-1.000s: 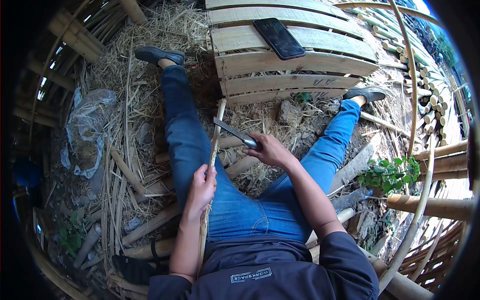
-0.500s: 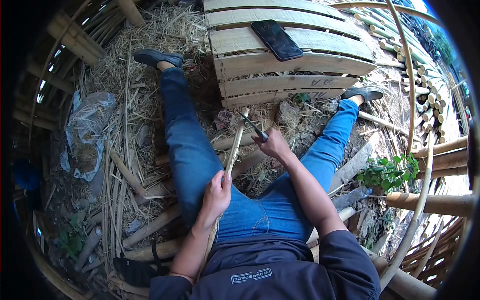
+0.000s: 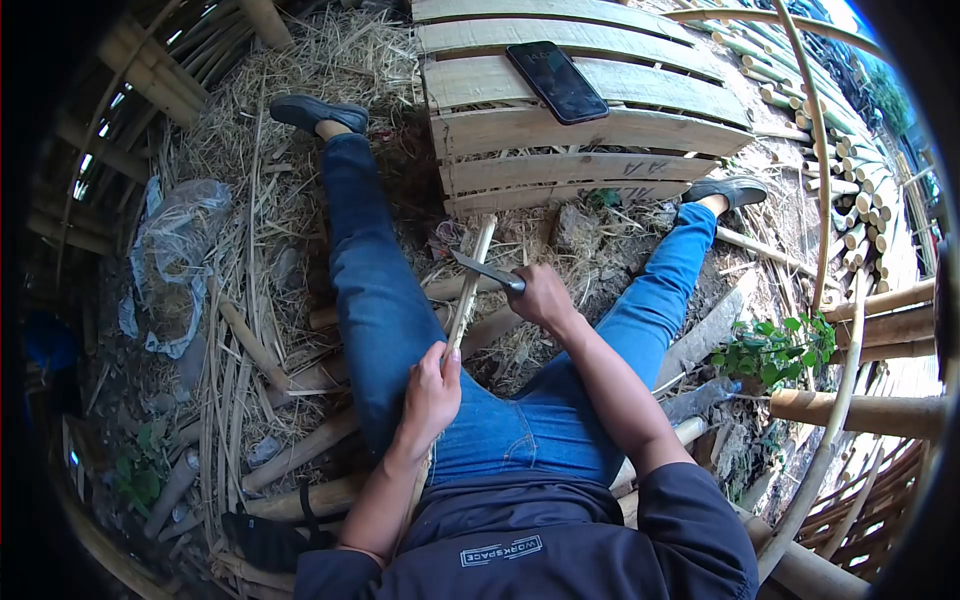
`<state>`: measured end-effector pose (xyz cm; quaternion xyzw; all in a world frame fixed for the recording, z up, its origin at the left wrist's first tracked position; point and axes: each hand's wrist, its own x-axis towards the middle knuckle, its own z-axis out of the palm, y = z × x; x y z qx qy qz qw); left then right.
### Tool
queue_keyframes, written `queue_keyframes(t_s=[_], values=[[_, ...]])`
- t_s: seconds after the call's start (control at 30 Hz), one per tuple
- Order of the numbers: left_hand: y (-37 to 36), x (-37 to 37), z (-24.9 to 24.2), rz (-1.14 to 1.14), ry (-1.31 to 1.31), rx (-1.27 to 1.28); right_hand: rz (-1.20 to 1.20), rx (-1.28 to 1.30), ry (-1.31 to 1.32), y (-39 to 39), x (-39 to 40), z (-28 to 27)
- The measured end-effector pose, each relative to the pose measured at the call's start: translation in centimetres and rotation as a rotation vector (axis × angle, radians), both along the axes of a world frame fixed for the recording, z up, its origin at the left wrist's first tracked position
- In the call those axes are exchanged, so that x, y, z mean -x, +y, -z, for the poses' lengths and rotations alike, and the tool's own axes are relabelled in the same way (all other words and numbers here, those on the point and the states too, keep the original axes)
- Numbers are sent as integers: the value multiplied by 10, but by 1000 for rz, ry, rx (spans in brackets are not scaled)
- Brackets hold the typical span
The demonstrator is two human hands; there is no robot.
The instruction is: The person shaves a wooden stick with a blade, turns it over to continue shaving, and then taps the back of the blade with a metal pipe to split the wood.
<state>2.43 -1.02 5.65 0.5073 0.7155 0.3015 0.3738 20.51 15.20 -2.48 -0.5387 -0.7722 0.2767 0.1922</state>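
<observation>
My left hand (image 3: 432, 398) is closed around a long, pale bamboo strip (image 3: 466, 295) in front of my left thigh. The strip slants up and away between my legs, and its lower part runs back under my left forearm. In my right hand (image 3: 543, 298) is a knife (image 3: 488, 271), gripped by its dark handle. Its blade points left and lies across the upper part of the strip. The strip's far end reaches close to the lower edge of a slatted wooden crate (image 3: 590, 128).
A phone (image 3: 556, 82) lies on top of the crate. Straw and shavings (image 3: 330, 60) cover the ground to the left, beside a clear plastic bag (image 3: 180, 260). Cut bamboo poles (image 3: 860, 200) are stacked at the upper right. A leafy plant (image 3: 780, 350) grows right of my leg.
The knife has gone from pointing steeply up at the strip's far end to lying flatter across it, lower down towards me. My left hand keeps its place.
</observation>
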Motion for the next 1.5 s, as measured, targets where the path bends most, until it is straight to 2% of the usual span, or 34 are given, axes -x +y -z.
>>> queue_keyframes(t_s=[0.07,0.17,0.2,0.43,0.47,0.57,0.63,0.73,0.83,0.97,1.07,1.17,1.27,1.37,1.47,1.5], values=[[-1,5,10,-2,-19,19,71,-10,-46,12,-6,16],[0,11,22,10,-34,-6,54,-30,-7,12,-6,3],[0,10,20,8,-39,-17,-6,-83,-1,7,-5,-1],[4,7,6,-1,-23,-9,25,-107,-52,8,0,-1],[2,4,0,4,-17,-4,-70,-91,-43,5,-1,-2],[0,1,2,10,-1,2,219,-12,-23,22,-4,35],[0,4,9,20,42,-34,153,-60,-46,24,-10,16],[5,8,4,34,3,62,140,-126,4,11,-14,5],[9,14,12,43,-21,-49,116,-56,114,6,-15,9],[16,27,15,127,174,-112,94,-1,180,6,-14,-2],[26,27,-4,92,130,-185,61,50,100,2,-10,-24],[30,35,29,69,-225,2,30,36,105,-2,-9,-19],[30,33,46,119,-218,-19,-25,-3,45,-2,-8,-9],[31,29,39,53,-213,76,-54,-11,8,-4,-6,-7],[31,29,40,49,-204,55,-54,-24,6,-5,-5,-9],[32,29,33,32,-281,121,-48,-33,-5,-5,-5,-9]])
